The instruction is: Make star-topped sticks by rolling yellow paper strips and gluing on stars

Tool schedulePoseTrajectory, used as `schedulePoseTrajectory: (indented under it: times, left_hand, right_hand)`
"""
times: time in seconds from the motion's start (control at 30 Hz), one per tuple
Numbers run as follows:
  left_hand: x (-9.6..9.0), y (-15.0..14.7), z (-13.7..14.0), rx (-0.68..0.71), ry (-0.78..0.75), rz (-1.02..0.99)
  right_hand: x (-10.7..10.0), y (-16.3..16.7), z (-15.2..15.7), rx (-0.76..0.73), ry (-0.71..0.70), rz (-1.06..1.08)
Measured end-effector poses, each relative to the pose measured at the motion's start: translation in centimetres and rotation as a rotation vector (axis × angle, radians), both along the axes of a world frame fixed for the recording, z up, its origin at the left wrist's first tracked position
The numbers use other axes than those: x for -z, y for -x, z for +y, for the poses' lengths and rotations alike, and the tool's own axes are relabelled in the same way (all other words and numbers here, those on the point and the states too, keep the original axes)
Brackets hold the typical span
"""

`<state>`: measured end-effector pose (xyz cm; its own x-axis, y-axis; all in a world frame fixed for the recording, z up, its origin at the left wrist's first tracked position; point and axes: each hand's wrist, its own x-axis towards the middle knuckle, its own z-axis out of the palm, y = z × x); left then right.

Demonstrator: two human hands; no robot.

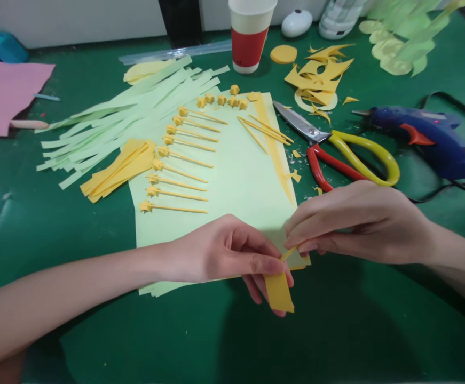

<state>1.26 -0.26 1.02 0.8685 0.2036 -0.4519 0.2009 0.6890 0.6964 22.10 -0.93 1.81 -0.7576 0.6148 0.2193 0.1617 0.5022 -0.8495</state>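
**Yellow strip pinched between both hands, low over the near edge of the green sheet**

The yellow paper strip (279, 290) was held in the left hand (224, 250), thumb and forefinger pressed together on its upper part; the free end hung down and slightly toward the right, below the fingers. The strip's long axis ran near vertical in the view, tilting to the upper right, where it narrowed to a thin rolled or folded end. The right hand (356, 221) came in from the right, its fingers (304, 246) closed on that narrow upper end, touching the left thumb. Both hands thus met at one point; the left carried the wider part, the right only the tip.

The strip was above the near right corner of the pale green sheet (240, 181) on the desk (36, 224). Finished star-tipped sticks (176, 170) lay in a row well apart to the upper left. Scissors (336, 149) and glue gun (432, 138) lay beyond the right hand, untouched.
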Motion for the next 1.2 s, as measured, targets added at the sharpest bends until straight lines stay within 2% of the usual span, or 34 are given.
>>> schedulePoseTrajectory:
  times: [0.07, 0.1, 0.27, 0.47, 0.57, 0.73, 1.03, 1.1, 1.2]
  left_hand:
    - [-0.2, -0.1, 0.0, -0.056, 0.015, 0.04]
    - [-0.2, -0.2, 0.0, -0.083, 0.021, 0.059]
    - [-0.2, -0.2, -0.1, -0.164, -0.048, 0.129]
    - [-0.1, -0.2, -0.2, -0.205, -0.057, 0.122]
    - [-0.3, -0.2, -0.1, -0.173, -0.029, 0.082]
    - [-0.4, -0.1, 0.0, -0.129, -0.014, 0.016]
    - [0.0, 0.2, 0.0, -0.04, -0.122, -0.088]
    - [0.0, 0.1, -0.1, -0.116, -0.19, -0.074]
    - [0.1, -0.1, -0.3, -0.361, -0.304, -0.102]
  right_hand:
    - [0.0, 0.0, -0.1, 0.039, 0.009, 0.0]
    - [0.0, 0.1, -0.2, 0.081, 0.057, 0.013]
    - [-0.2, 1.0, -0.9, 0.274, 0.408, 0.066]
    - [-0.8, 2.5, -1.9, 0.425, 0.566, 0.071]
    - [-0.9, 2.3, -1.7, 0.396, 0.592, 0.087]
    - [-0.6, 1.6, -1.0, 0.261, 0.569, 0.102]
    - [-0.1, 1.4, -0.6, 0.122, 0.588, 0.122]
    - [0.1, 1.6, -0.7, 0.195, 0.559, 0.138]
    - [0.3, 1.7, -0.8, 0.504, 0.461, 0.163]
